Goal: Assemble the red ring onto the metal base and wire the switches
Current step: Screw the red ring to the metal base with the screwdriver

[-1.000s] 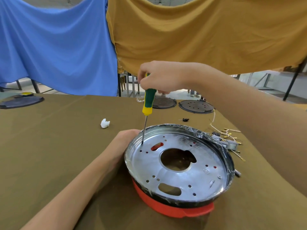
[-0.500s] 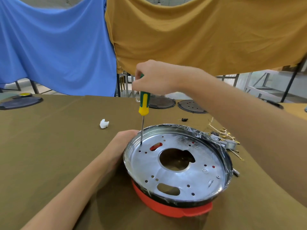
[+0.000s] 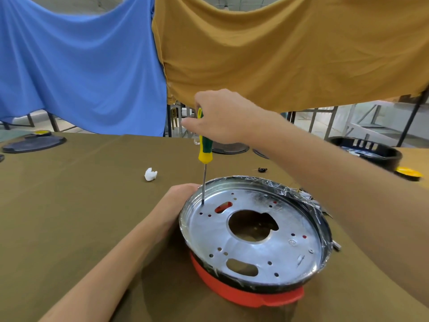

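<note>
A round metal base (image 3: 253,249) with many holes lies tilted on the red ring (image 3: 246,296), whose red edge shows under its near rim. My right hand (image 3: 220,117) grips the green and yellow handle of a screwdriver (image 3: 204,154) held upright, its tip set at a hole near the base's far left rim. My left hand (image 3: 178,203) holds the left outer rim of the base; its fingertips are hidden behind the rim.
The table wears an olive cloth (image 3: 69,217). A white crumpled scrap (image 3: 150,174) lies left of the screwdriver. A small black part (image 3: 262,169) and dark round discs (image 3: 229,148) sit behind the base. A black lid (image 3: 33,143) lies far left, a black basket (image 3: 366,152) far right.
The screwdriver and my right hand have shifted slightly left while the tip stays at the same hole. My left hand keeps its hold on the rim.
</note>
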Demonstrator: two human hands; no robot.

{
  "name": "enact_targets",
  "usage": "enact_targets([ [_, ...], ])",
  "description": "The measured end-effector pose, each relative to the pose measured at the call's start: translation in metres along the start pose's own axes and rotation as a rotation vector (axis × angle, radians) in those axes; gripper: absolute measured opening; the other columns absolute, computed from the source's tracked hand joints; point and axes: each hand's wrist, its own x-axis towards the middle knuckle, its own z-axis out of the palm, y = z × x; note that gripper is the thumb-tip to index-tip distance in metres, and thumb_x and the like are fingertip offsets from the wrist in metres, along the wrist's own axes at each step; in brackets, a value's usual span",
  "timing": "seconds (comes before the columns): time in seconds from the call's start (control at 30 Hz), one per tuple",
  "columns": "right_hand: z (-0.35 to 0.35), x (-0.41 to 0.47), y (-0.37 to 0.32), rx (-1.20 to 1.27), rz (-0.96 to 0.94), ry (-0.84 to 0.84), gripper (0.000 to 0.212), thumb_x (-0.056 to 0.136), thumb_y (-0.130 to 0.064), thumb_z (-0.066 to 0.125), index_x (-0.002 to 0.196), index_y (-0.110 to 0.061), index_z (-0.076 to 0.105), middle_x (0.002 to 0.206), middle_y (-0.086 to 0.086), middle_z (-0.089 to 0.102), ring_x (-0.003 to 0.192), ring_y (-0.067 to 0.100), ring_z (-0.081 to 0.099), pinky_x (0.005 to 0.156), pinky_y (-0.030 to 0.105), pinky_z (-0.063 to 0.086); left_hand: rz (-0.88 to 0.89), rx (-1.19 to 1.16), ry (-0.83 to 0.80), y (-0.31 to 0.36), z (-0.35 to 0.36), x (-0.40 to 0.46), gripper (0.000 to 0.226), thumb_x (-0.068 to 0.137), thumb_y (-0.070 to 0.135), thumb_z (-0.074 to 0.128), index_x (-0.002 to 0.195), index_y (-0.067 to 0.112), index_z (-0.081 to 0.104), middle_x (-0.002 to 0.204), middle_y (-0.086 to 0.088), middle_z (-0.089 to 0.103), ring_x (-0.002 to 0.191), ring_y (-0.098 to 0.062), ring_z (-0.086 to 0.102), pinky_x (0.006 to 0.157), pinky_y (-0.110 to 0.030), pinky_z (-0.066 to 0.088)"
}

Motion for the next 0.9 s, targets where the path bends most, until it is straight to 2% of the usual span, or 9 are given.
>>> enact_targets([
  [0.07, -0.012, -0.002, 0.006, 0.259, 0.003, -0.191, 0.020, 0.095, -0.029, 0.055, 0.109, -0.015, 0.053, 0.079, 0.001, 0.055, 0.060, 0.016, 0.048, 0.052, 0.027, 0.040, 0.007, -0.032, 0.012, 0.001, 0.000, 0.000, 0.037, 0.104, 0.013, 0.043, 0.131, -0.008, 0.057, 0.121, -0.024, 0.062, 0.103, -0.029, 0.056, 0.098, -0.043, 0.047],
  [0.1, -0.015, -0.005, 0.009, 0.349, 0.002, -0.235, 0.020, 0.095, -0.024, 0.057, 0.112, -0.015, 0.053, 0.080, 0.003, 0.058, 0.060, 0.016, 0.050, 0.051, 0.027, 0.044, 0.006, -0.038, 0.011, 0.000, 0.001, -0.001, 0.037, 0.104, 0.013, 0.043, 0.130, -0.009, 0.057, 0.117, -0.021, 0.062, 0.102, -0.029, 0.056, 0.095, -0.042, 0.047],
  [0.17, -0.015, -0.007, 0.014, 0.390, -0.013, -0.205, 0.021, 0.095, -0.024, 0.063, 0.112, -0.016, 0.053, 0.082, 0.001, 0.063, 0.061, 0.015, 0.056, 0.054, 0.026, 0.049, -0.006, -0.033, 0.018, 0.000, 0.001, -0.001, 0.036, 0.104, 0.011, 0.042, 0.129, -0.010, 0.058, 0.112, -0.019, 0.061, 0.101, -0.029, 0.056, 0.092, -0.040, 0.046],
  [0.33, -0.001, -0.005, 0.006, 0.153, 0.024, -0.023, 0.029, 0.092, -0.036, 0.064, 0.108, -0.012, 0.055, 0.081, -0.002, 0.055, 0.063, 0.012, 0.048, 0.054, 0.026, 0.040, -0.020, -0.033, 0.038, -0.001, 0.001, 0.001, 0.036, 0.104, 0.012, 0.043, 0.130, -0.008, 0.057, 0.114, -0.019, 0.061, 0.102, -0.029, 0.056, 0.093, -0.040, 0.046],
  [0.47, 0.007, -0.006, -0.001, 0.106, 0.020, 0.051, 0.027, 0.093, -0.036, 0.060, 0.101, -0.012, 0.051, 0.078, -0.001, 0.051, 0.063, 0.012, 0.045, 0.050, 0.028, 0.033, -0.011, -0.042, 0.044, -0.001, 0.001, 0.002, 0.037, 0.105, 0.014, 0.043, 0.132, -0.008, 0.056, 0.131, -0.028, 0.059, 0.105, -0.029, 0.056, 0.102, -0.045, 0.046],
  [0.6, 0.008, -0.007, 0.002, 0.085, 0.074, 0.101, 0.033, 0.093, -0.039, 0.061, 0.078, -0.018, 0.041, 0.073, -0.002, 0.048, 0.060, 0.013, 0.043, 0.049, 0.028, 0.031, -0.005, -0.047, 0.050, -0.001, 0.001, 0.003, 0.038, 0.105, 0.015, 0.044, 0.132, -0.008, 0.056, 0.134, -0.030, 0.057, 0.105, -0.029, 0.056, 0.101, -0.045, 0.046],
  [0.73, 0.014, -0.004, -0.002, -0.032, 0.070, 0.174, 0.039, 0.095, -0.036, 0.057, 0.070, -0.018, 0.032, 0.068, -0.002, 0.042, 0.055, 0.013, 0.037, 0.048, 0.028, 0.028, 0.001, -0.031, 0.025, -0.001, 0.001, 0.003, 0.036, 0.104, 0.013, 0.044, 0.130, -0.008, 0.058, 0.132, -0.030, 0.059, 0.104, -0.030, 0.057, 0.103, -0.048, 0.046],
  [0.83, 0.008, -0.003, 0.001, 0.007, 0.033, 0.072, 0.030, 0.095, -0.039, 0.057, 0.080, -0.018, 0.041, 0.072, -0.002, 0.045, 0.059, 0.015, 0.039, 0.051, 0.029, 0.031, 0.007, -0.018, 0.023, 0.000, 0.001, 0.002, 0.037, 0.103, 0.014, 0.045, 0.130, -0.007, 0.059, 0.131, -0.029, 0.060, 0.105, -0.031, 0.058, 0.103, -0.049, 0.046],
  [0.9, -0.001, -0.004, 0.006, 0.225, 0.010, -0.109, 0.022, 0.098, -0.033, 0.054, 0.104, -0.013, 0.049, 0.077, -0.001, 0.053, 0.062, 0.016, 0.046, 0.053, 0.029, 0.040, 0.010, -0.016, 0.020, 0.000, 0.001, 0.001, 0.036, 0.103, 0.015, 0.046, 0.129, -0.008, 0.059, 0.130, -0.029, 0.061, 0.104, -0.031, 0.058, 0.101, -0.048, 0.047],
])
